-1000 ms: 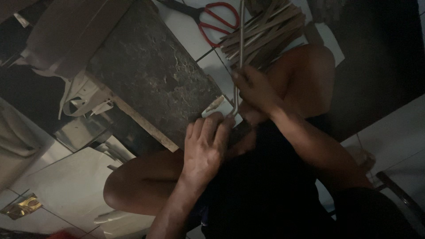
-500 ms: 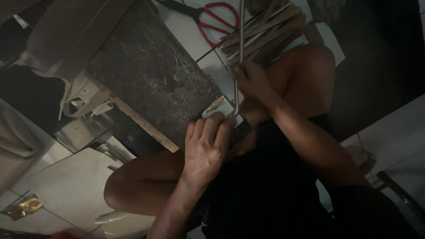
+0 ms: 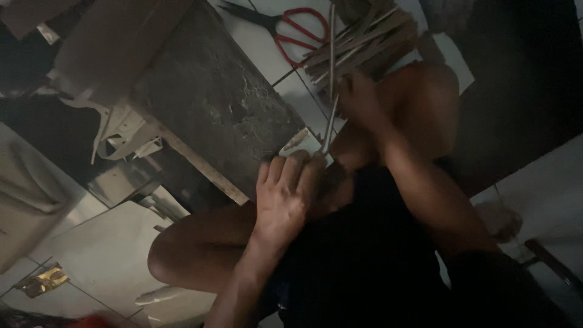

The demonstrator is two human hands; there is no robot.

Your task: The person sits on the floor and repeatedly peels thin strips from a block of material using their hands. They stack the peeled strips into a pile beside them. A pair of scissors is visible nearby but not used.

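Slab: a dark grey stone slab (image 3: 206, 103) lies on the pale tiled floor (image 3: 97, 267), left of both hands.
Left hand: left hand (image 3: 282, 200), fingers curled shut over a small pale piece (image 3: 299, 143).
Stick: thin stick (image 3: 331, 79), upright between the hands.
Right hand: right hand (image 3: 361, 97) gripping the stick, fingers closed.
Behind: red-handled scissors (image 3: 291, 27) and a bundle of sticks (image 3: 364, 42).

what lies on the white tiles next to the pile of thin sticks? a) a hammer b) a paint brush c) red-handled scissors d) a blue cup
c: red-handled scissors lie on the white floor tiles just left of the pile of thin sticks, above the right hand that holds one long stick.
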